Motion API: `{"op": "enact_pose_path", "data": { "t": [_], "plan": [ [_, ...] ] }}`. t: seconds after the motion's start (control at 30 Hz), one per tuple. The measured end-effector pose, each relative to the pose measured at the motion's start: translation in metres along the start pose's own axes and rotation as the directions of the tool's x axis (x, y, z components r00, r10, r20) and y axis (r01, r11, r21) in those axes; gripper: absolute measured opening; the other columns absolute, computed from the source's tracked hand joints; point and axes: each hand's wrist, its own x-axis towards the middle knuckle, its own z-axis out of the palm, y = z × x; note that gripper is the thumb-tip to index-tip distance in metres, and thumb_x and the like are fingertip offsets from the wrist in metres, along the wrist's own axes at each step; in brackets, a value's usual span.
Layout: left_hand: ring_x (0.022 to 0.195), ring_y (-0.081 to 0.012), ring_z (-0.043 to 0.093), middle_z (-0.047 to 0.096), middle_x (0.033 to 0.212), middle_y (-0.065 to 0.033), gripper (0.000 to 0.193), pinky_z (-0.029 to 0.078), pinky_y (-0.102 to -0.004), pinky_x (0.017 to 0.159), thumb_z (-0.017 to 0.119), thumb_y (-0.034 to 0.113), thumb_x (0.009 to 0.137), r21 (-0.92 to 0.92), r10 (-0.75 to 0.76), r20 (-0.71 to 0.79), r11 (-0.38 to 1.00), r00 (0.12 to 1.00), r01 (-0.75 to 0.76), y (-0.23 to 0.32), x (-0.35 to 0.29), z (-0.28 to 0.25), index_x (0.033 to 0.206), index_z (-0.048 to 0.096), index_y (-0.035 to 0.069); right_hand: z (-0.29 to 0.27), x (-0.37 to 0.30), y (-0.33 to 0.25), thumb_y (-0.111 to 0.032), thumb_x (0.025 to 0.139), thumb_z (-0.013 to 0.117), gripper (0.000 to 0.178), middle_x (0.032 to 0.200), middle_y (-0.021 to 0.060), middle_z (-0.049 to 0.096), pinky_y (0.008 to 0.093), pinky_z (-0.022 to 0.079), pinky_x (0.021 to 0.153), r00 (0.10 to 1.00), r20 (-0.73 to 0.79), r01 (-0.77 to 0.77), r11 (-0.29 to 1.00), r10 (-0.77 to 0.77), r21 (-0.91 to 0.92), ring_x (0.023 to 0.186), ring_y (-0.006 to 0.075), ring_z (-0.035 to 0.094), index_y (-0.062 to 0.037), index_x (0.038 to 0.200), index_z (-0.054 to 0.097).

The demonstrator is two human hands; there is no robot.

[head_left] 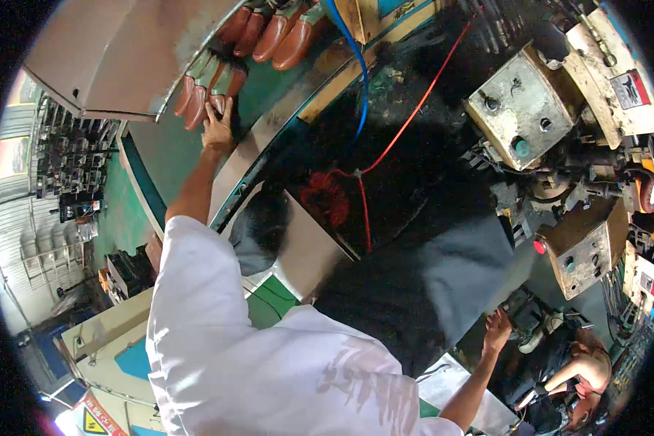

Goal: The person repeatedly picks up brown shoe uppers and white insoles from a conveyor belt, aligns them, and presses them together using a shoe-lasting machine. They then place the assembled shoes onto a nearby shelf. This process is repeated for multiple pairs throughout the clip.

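Your left hand [216, 125] is stretched far out along the green belt [168, 156], fingers spread flat and touching the nearest of 3 brown shoes [209, 86] that lie side by side at the belt's upper end (it grips nothing yet). More shoes [272, 33] sit further up the belt, beside a blue hose [359, 73] and a red cable [414, 109]. Your right hand [497, 328] reaches low toward a dark machine part [528, 314]; I cannot tell whether it is closed on anything. Above it sits a grey control box [523, 109].
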Motion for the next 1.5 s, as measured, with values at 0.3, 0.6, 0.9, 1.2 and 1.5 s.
{"op": "enact_pose_path", "data": {
  "t": [0.3, 0.6, 0.9, 1.2, 1.5],
  "plan": [
    [0.154, -0.0532, 0.036, 0.009, 0.173, -0.0287, 0.102, 0.045, -0.0603, 0.117, 0.066, 0.003, 0.099, 0.14, 0.065, 0.034, 0.988, 0.997, -0.069, -0.038, 0.087, -0.006, 0.167, 0.004, 0.046, -0.025, -0.079, 0.016, -0.022, 0.107, 0.064, 0.04, 0.13, 0.0089, 0.072, 0.0312, 0.06, 0.085, 0.892, -0.064, -0.328, 0.74, 0.447, 0.587, 0.097, 0.0159, 0.071, -0.0007, 0.14, 0.067],
    [0.146, -0.0504, 0.045, 0.03, 0.159, -0.0303, 0.07, 0.046, -0.0561, 0.114, 0.064, 0.01, 0.102, 0.104, 0.65, -0.061, 0.759, 0.758, -0.643, 0.021, 0.092, 0.037, 0.158, 0.025, 0.025, -0.059, -0.389, 0.141, -0.024, 0.104, 0.064, 0.04, 0.114, 0.0123, 0.077, 0.0373, 0.061, 0.077, 0.66, -0.373, -0.551, 0.758, 0.652, 0.35, 0.091, 0.0224, 0.074, -0.0003, 0.137, 0.065],
    [0.138, -0.0476, 0.053, 0.052, 0.145, -0.0318, 0.048, 0.047, -0.052, 0.111, 0.061, 0.016, 0.105, 0.389, 0.613, 0.341, 0.598, 0.713, -0.7, 0.04, 0.058, -0.072, 0.149, 0.046, 0.004, 0.223, -0.632, 0.043, -0.031, 0.087, 0.084, 0.079, 0.138, 0.0175, 0.062, 0.0424, 0.052, 0.101, 0.41, -0.168, -0.904, 0.424, 0.897, 0.057, 0.123, 0.0313, 0.061, -0.0042, 0.153, 0.048],
    [0.136, -0.0423, 0.058, 0.063, 0.146, -0.0238, 0.043, 0.045, -0.0471, 0.112, 0.052, 0.021, 0.112, -0.136, 0.965, 0.122, 0.248, 0.232, -0.959, 0.331, -0.013, -0.148, 0.151, 0.059, 0.005, 0.241, -0.551, 0.026, -0.042, 0.081, 0.09, 0.111, 0.154, 0.0279, 0.056, 0.0458, 0.045, 0.118, 0.359, -0.345, -0.81, 0.473, 0.867, 0.347, 0.145, 0.0408, 0.054, -0.0059, 0.168, 0.031],
    [0.124, -0.0218, 0.069, 0.071, 0.138, -0.0136, 0.043, 0.054, -0.0345, 0.107, 0.062, 0.017, 0.11, -0.902, 0.89, -0.074, -0.252, -0.45, -0.35, 0.471, -0.506, -0.237, 0.15, 0.059, 0.001, 0.091, -0.446, -0.068, -0.039, 0.095, 0.081, 0.077, 0.134, 0.0175, 0.068, 0.038, 0.05, 0.107, 0.573, -0.34, -0.412, 0.621, 0.746, 0.667, 0.123, 0.0254, 0.064, 0.0078, 0.149, 0.053]
  ]
}}
